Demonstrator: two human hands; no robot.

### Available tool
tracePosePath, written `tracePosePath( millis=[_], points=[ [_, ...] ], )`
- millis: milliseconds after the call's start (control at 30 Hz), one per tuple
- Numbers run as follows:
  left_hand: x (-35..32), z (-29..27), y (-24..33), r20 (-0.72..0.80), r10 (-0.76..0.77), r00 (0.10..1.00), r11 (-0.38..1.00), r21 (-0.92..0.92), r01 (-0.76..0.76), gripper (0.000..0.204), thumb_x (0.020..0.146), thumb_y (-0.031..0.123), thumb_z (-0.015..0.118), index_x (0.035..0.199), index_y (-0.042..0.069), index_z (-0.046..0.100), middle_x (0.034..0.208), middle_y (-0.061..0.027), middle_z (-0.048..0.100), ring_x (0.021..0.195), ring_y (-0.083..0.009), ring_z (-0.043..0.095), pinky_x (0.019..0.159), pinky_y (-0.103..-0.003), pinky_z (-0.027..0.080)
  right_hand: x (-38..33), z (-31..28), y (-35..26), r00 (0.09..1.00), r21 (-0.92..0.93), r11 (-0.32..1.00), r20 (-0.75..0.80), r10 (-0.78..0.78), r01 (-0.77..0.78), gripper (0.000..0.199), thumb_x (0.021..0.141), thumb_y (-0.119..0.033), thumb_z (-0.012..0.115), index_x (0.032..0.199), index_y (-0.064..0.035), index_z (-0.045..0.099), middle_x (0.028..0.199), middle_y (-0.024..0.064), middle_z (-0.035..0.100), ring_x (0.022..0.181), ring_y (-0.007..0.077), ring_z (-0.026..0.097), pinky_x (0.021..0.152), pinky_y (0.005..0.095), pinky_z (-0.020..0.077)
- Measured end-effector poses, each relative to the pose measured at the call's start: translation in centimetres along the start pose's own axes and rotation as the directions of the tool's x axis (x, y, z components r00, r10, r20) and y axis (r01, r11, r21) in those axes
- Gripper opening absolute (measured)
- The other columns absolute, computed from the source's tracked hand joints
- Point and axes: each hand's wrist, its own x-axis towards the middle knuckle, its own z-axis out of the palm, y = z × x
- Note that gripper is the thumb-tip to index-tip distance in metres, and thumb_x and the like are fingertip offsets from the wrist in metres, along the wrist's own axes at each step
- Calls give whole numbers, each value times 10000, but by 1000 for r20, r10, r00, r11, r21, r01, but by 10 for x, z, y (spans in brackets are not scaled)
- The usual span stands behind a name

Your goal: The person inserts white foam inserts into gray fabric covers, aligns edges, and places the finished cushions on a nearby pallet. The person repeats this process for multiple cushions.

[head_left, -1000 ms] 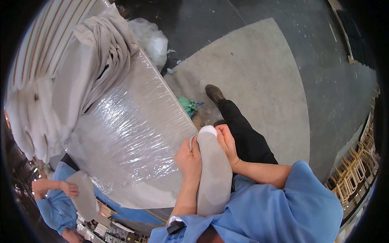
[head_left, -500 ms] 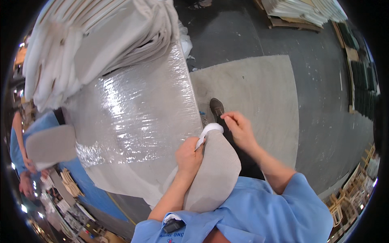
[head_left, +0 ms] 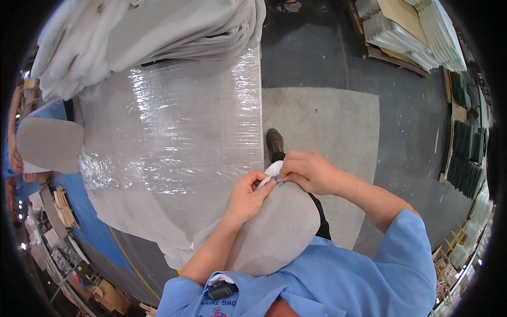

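- Since half a second ago your right hand (head_left: pixel 309 171) has come in from the open air to meet your left hand (head_left: pixel 248 193), and both now sit together at the top edge of the grey felt piece (head_left: pixel 274 227).
- Head view: your left hand pinches the white strip (head_left: pixel 272 170) at the top of the felt piece between thumb and fingertips, the other fingers curled.
- Your right hand is pressed together on the same white strip from the other side, thumb and forefinger pinching it, so the two hands almost touch.
- You hold the felt piece upright against your chest, its rounded body hanging below the hands and covering part of your blue shirt (head_left: pixel 369 264).
- Just to your left lies the big bundle wrapped in clear film (head_left: pixel 174 121), its near edge beside your left forearm.
- On the far end of that bundle rests a pile of pale grey folded sheets (head_left: pixel 153 37).
- Your dark shoe (head_left: pixel 274 141) shows on the lighter patch of concrete floor (head_left: pixel 327 121), just beyond the hands.
- At the left rim another person's hand (head_left: pixel 15 158) holds a second rounded grey felt piece (head_left: pixel 50 143), well apart from yours.
- Stacks of pale boards on a pallet (head_left: pixel 406 26) stand at the upper right, far from you.
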Motion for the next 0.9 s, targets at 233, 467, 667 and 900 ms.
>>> tracePosePath(
  millis=[233,467,667,900],
  points=[
    [-3,23,-6,-143,264,954,941,255,-222,163,852,52,767,938,35,630,837,-101,655,749,-245,618,688,-380,491,-5,-14,5,995,141,989,89,-51,38,75,940,-57,716,1012,-60,732,1028,85,669,908,285,688,797,395,541],
    [-3,26,-7,-63,706,706,584,616,-529,195,706,-25,695,818,51,555,827,-140,549,794,-384,568,680,-495,458,28,-39,-1,912,202,920,312,265,-336,144,987,-98,666,1100,-61,748,989,96,706,940,245,689,825,377,530],
    [-4,26,-8,8,789,615,462,652,-601,200,653,-36,671,779,61,550,809,-113,518,762,-343,542,665,-469,445,54,-26,22,863,84,996,504,-40,-3,196,986,-79,626,1143,-100,740,1001,49,684,878,197,647,806,381,513],
    [-7,28,-10,-24,803,595,465,649,-602,178,673,-41,660,784,61,564,807,-109,519,756,-339,536,666,-466,444,76,-33,12,687,-40,978,706,172,-204,115,982,-108,603,1052,-97,693,892,6,650,774,146,611,677,344,515]
  ],
)
